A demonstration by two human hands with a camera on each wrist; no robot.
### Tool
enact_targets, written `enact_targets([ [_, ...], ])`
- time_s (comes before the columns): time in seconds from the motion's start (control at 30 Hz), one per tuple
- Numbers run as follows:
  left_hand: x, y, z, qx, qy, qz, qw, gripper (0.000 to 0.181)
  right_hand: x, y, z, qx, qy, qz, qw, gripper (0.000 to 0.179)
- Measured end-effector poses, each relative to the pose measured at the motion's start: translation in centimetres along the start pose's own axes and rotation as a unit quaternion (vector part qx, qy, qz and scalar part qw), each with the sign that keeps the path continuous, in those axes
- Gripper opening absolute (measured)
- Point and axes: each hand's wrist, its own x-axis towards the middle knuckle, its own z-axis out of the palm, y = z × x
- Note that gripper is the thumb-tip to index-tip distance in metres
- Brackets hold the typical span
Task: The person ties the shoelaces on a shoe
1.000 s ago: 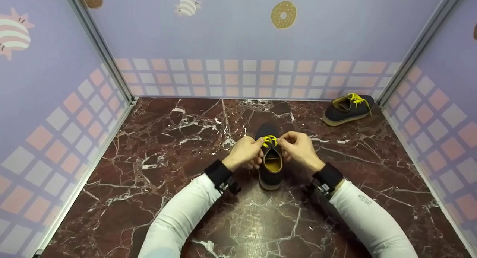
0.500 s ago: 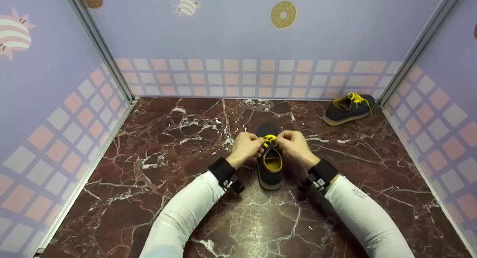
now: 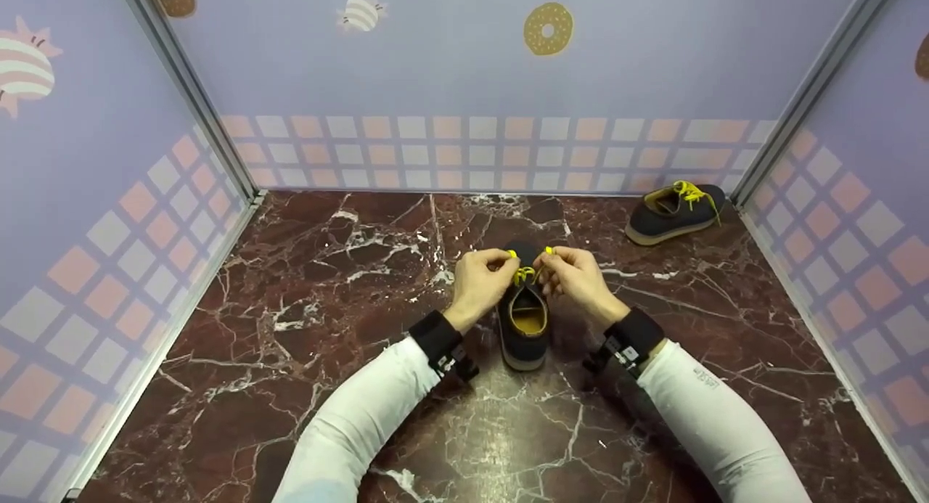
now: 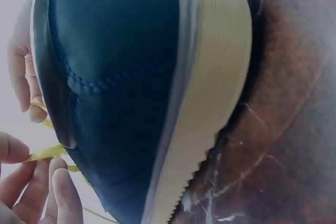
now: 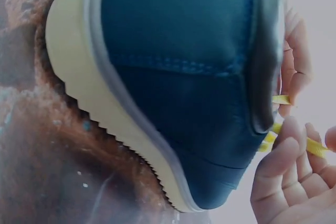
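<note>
A dark shoe (image 3: 524,349) with a tan lining stands on the floor between my hands, toe pointing away. Its yellow shoelace (image 3: 524,274) is knotted over the tongue. My left hand (image 3: 480,284) pinches one part of the lace on the left side, and a bit of yellow sticks up past the fingertips. On the right, my right hand (image 3: 580,281) pinches another part between thumb and finger. The right wrist view shows the pinched lace (image 5: 315,148) close up. In the left wrist view, the shoe's side (image 4: 121,87) fills the middle and a yellow strand leads into the fingers.
A second dark shoe (image 3: 673,214) with a yellow lace sits in the far right corner against the walls. Patterned panels (image 3: 464,147) enclose the dark red marbled floor (image 3: 348,285) at the back and both sides.
Both hands have shifted slightly toward the toe. Yellow lace now shows above the fingertips of each hand, and the lace between them looks narrower. The second shoe has stayed put.
</note>
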Motion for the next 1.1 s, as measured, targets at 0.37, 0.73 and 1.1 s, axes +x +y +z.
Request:
enact_targets([
  [0.37,0.2,1.8,-1.0,-0.056,-0.024,0.051,0.9968,0.018,-0.2,-1.8,-0.5,-0.004,0.017,-0.055,0.9983,0.03],
  [0.73,0.8,3.2,-1.8,-0.037,-0.011,0.1,0.9942,0.014,-0.1,-4.5,-1.4,-0.079,0.017,-0.141,0.9867,0.026],
  [1.1,1.4,4.4,-2.3,-0.038,-0.023,0.129,0.9907,0.016,0.4,-6.5,-1.8,-0.183,0.023,-0.194,0.9635,0.024],
])
